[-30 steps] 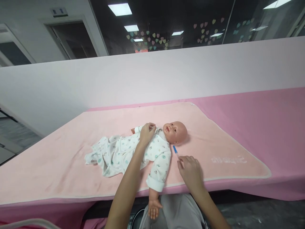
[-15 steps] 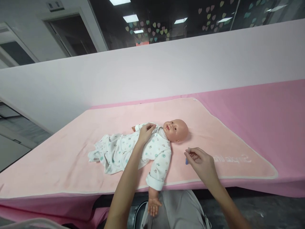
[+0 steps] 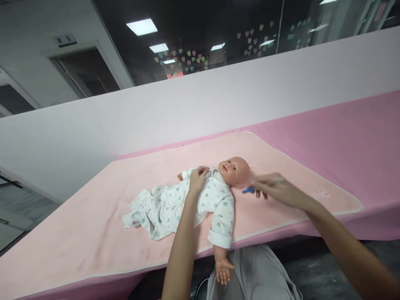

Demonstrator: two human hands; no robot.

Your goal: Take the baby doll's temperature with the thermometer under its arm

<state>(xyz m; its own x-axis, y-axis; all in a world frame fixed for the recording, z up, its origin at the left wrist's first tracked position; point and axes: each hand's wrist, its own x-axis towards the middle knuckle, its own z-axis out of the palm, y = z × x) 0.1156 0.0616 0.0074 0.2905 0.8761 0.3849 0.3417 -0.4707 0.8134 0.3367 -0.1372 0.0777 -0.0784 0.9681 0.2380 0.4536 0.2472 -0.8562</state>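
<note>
A baby doll point(image 3: 234, 171) lies on its back in a white printed outfit point(image 3: 218, 208), its head toward the right. My left hand point(image 3: 198, 178) rests on the doll's chest near the collar, fingers bent and pressed together; what they pinch, if anything, is hidden. Just right of the doll's head, my right hand point(image 3: 273, 186) is slightly blurred, its fingers closed on a small blue stick-like thing point(image 3: 248, 190). The blue end points left, below the doll's head, apart from it. One doll arm point(image 3: 223, 266) hangs over the table's front edge.
Under the doll is a peach mat point(image 3: 103, 208) with a pale border, on a pink table cover point(image 3: 353, 125). A white partition point(image 3: 187, 108) rises behind the table. My grey-clothed lap point(image 3: 259, 275) is below the front edge.
My right hand has moved up toward the doll's head, and the blue thing has swung from pointing down to pointing left. My left hand stays on the chest. The camera view has tilted.
</note>
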